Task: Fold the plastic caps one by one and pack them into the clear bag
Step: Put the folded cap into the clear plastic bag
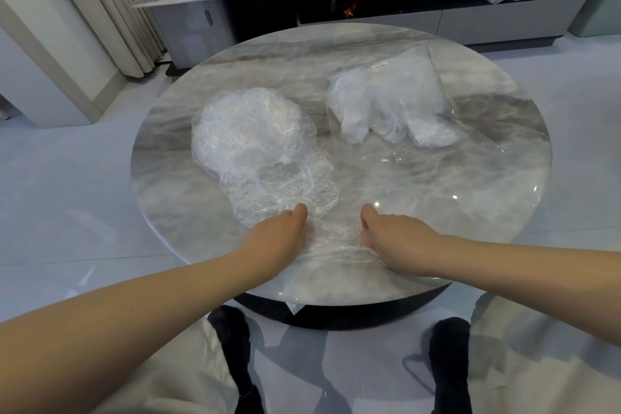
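One plastic cap [336, 242] is pinched flat on the desk [470, 185] near edge between left hand [279, 239] and right hand [396, 239] grips; cap pile [248, 141] beyond left, clear bag [386, 104] far right.

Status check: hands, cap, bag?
Left hand and right hand both grip one plastic cap at near table edge. Unfolded pile left; clear bag right, partly filled. Nothing blocking.

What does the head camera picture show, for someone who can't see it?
Two bare hands, left hand and right hand, hold one plastic cap at the near edge of a round table. A pile of caps lies left; a clear bag of caps lies right.
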A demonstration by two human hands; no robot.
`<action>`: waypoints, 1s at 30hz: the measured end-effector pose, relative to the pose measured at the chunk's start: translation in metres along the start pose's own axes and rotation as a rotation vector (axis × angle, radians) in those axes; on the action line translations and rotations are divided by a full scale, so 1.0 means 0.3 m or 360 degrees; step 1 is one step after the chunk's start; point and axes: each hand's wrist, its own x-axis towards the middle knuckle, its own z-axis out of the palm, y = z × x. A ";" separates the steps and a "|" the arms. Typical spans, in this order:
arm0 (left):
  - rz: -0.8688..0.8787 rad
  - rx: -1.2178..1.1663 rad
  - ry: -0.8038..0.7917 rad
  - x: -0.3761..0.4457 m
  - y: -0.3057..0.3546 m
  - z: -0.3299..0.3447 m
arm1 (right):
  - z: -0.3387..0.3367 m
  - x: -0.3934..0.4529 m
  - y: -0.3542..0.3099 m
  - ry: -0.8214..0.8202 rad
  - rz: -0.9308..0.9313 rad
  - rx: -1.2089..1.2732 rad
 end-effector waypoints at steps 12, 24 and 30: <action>0.0430 0.0263 0.0742 -0.020 0.023 -0.040 | -0.026 -0.024 0.036 0.0200 -0.0093 -0.0045; 0.0407 0.0208 -0.0085 -0.089 0.144 -0.012 | 0.010 -0.078 0.080 0.0173 -0.0214 0.0485; 0.0592 0.0007 -0.0295 -0.040 0.105 -0.008 | 0.014 -0.099 0.107 0.0391 -0.0553 0.0178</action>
